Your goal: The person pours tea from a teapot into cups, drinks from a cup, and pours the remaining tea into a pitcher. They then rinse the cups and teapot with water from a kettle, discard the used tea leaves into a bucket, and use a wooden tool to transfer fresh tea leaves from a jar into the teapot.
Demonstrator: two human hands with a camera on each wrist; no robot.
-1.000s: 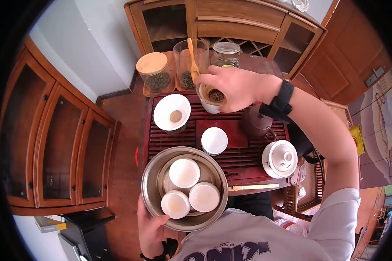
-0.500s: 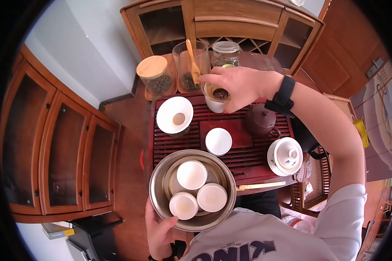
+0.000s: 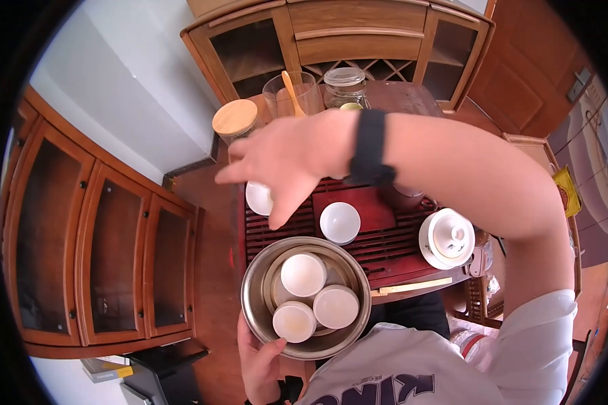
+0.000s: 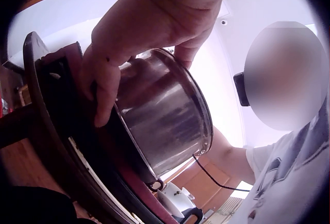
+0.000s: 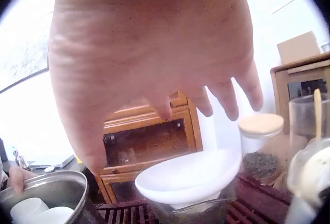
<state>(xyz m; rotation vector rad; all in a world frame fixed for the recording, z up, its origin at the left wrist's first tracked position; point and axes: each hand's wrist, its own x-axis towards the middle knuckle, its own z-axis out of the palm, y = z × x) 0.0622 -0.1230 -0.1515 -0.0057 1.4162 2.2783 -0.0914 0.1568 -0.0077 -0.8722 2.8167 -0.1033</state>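
Tray slats [image 3: 302, 217] show between the pot's rim [image 3: 246, 290], in the left grip [image 3: 259, 364], and the bowl [image 5: 188, 176] below the wide right grip [image 3: 284, 154].

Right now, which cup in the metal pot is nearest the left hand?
In the head view, the lower-left cup; the upper cup and right cup sit farther from the left hand.

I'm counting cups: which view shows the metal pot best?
The head view: it looks into the metal pot, where three cups show. The left wrist view shows only its outside; the right wrist view cuts it off, showing two cups partly.
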